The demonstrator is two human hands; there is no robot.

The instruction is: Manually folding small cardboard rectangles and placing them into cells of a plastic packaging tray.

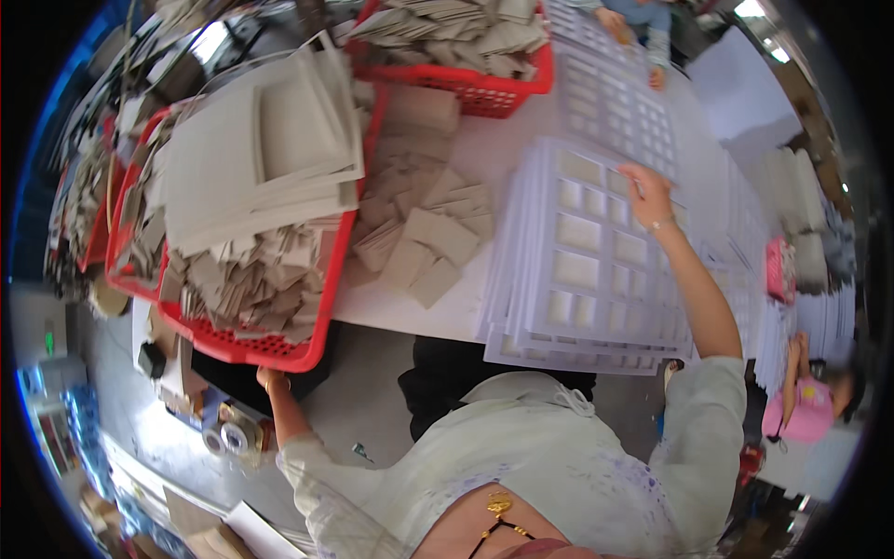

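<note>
My right hand (649, 197) is over a stack of white sheets (582, 233) with rectangular cut-outs, near the upper right of the top sheet. Its fingers are bent and a little apart, with nothing visible in them. Low at the left, my left hand (272, 377) is at the front rim of a red plastic basket (321, 326); its fingers are mostly hidden there. Grey-beige cardboard pieces (247, 284) fill this basket, and larger cardboard sheets (214, 168) with a rectangular opening lie across its top. More loose cardboard pieces (433, 238) are heaped between basket and stack.
A second red basket (484, 98) of cardboard pieces stands at the far side. More cut-out sheets (615, 98) lie beyond my stack, near another person's hands (612, 23). A person in pink (805, 405) is at the right. Boxes and tape rolls (233, 433) are below left.
</note>
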